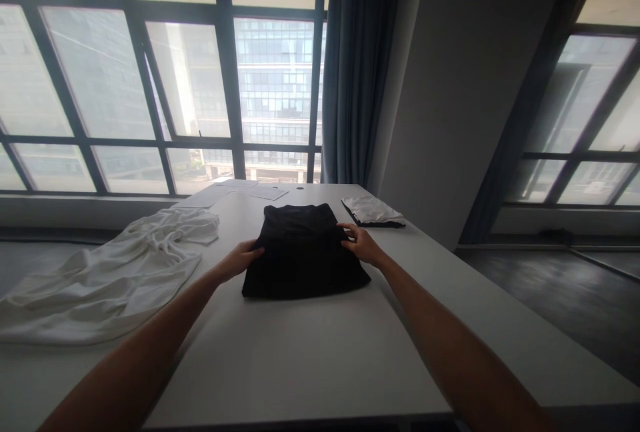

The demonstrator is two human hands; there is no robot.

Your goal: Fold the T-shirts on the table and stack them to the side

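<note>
A folded black shirt (303, 259) lies on the white table in front of me, its collar end pointing away toward the window. My left hand (243, 259) is closed on its left edge, thumb on top and the other fingers partly hidden. On the opposite side, my right hand (361, 244) pinches the right edge between thumb and fingers. The near hem spreads wider than the far end and rests on the tabletop.
A loose, rumpled white cloth (145, 265) covers the left of the white table (300, 365). Folded white and black garments (373, 209) are stacked at the back right. Paper sheets (267, 192) lie at the far end, before the windows and a dark curtain (355, 72).
</note>
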